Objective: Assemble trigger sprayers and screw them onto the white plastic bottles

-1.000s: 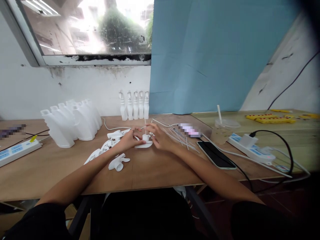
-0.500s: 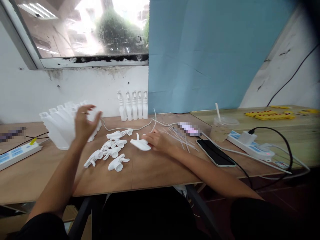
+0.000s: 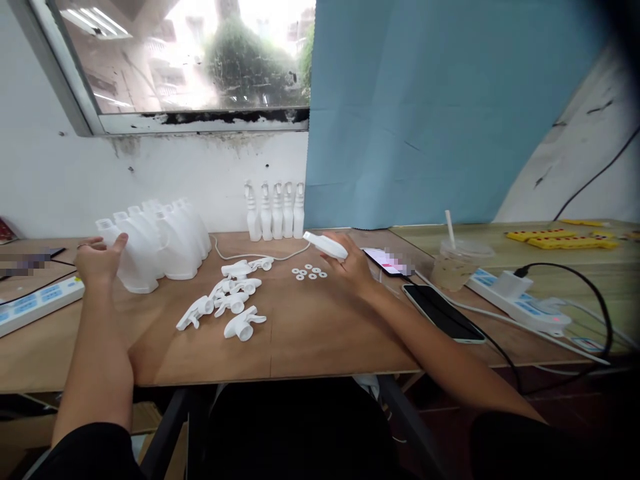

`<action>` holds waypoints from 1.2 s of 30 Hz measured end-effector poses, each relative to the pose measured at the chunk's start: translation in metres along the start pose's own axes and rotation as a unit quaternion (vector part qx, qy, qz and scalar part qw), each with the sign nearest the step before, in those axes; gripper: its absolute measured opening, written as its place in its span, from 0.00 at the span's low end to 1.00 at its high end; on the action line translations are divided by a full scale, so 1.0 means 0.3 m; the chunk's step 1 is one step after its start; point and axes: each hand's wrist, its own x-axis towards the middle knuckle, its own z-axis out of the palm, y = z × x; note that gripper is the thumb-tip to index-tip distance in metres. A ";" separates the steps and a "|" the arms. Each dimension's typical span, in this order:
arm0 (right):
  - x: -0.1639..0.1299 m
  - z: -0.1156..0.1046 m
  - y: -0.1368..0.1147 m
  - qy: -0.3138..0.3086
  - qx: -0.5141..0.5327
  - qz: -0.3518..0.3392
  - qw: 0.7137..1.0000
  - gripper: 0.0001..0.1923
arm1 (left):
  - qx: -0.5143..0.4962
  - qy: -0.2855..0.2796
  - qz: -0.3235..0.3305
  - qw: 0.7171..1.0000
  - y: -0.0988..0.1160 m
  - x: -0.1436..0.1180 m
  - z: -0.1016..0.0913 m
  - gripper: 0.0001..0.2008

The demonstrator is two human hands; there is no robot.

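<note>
The sprayer [image 3: 326, 245] in the right hand [image 3: 353, 267] is a white plastic trigger head, lying sideways above the table [image 3: 310, 340] toward its far edge, and more white heads [image 3: 227, 305] lie loose mid-table beside a few small white rings [image 3: 309, 273]. White bottles [image 3: 160, 245] stand uncapped and bunched near the far left edge, what is inside them hidden, and a lidded cup [image 3: 457, 264] with a straw holds a pale drink toward the right. The right hand's fingers are curled closed around the sprayer, while the left hand [image 3: 99, 261] is half open, its fingers and thumb touching the nearest bottle's neck.
</note>
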 end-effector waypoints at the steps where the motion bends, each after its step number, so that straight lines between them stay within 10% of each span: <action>1: 0.002 -0.006 0.010 0.011 0.017 0.022 1.000 0.20 | 0.016 -0.013 -0.049 0.999 0.008 0.002 -0.009 0.21; 5: 0.019 -0.016 0.049 0.076 0.121 0.140 0.980 0.18 | 0.021 0.044 -0.132 0.990 0.093 -0.007 -0.057 0.21; 10: 0.082 -0.039 0.060 0.075 0.468 0.297 0.829 0.24 | -0.097 0.154 0.203 0.962 0.318 -0.071 -0.089 0.27; 14: 0.110 -0.067 0.069 0.061 0.590 0.350 0.725 0.24 | -0.066 0.007 0.427 0.902 0.530 -0.217 -0.027 0.27; 18: 0.108 -0.079 0.095 0.090 0.585 0.340 0.731 0.23 | -0.026 -0.112 0.512 0.851 0.616 -0.382 0.073 0.22; 27: 0.095 -0.055 0.102 0.086 0.458 0.304 0.831 0.27 | -0.024 -0.155 0.548 0.822 0.549 -0.486 0.138 0.21; 36: 0.086 -0.045 0.064 0.070 0.508 0.315 0.798 0.25 | -0.035 -0.154 0.585 0.795 0.580 -0.512 0.142 0.20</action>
